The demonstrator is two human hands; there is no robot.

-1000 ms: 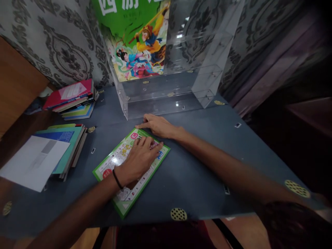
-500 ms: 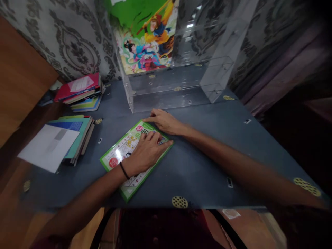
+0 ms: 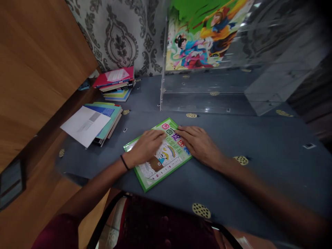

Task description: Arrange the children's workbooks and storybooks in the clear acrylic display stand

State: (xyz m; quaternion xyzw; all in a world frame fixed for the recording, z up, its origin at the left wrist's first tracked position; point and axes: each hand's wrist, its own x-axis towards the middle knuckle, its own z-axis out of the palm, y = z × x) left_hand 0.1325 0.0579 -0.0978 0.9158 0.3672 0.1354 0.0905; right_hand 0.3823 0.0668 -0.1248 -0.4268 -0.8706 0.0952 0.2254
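Note:
A green-bordered picture book (image 3: 166,169) with a glossy cartoon cover lies closed and slantwise on the table. My left hand (image 3: 147,147), a black band at its wrist, rests on the left part of the cover, fingers slightly bent and pointing right. My right hand (image 3: 201,144) lies across the book's upper right edge, its fingers stretched out over the coloured title. Neither hand lifts the book; both press lightly or rest on it. The hands hide parts of the cover.
A clear acrylic stand (image 3: 207,100) at the back holds a colourful picture book (image 3: 197,50). Two book stacks sit at the left: one topped by a red book (image 3: 114,76), the nearer by a white sheet (image 3: 84,126). The blue tablecloth (image 3: 269,135) has pineapple prints.
The view has turned left, shifting the scene rightward. My left hand has moved from the title toward the cover's left side. My right hand has come from the top corner onto the right edge.

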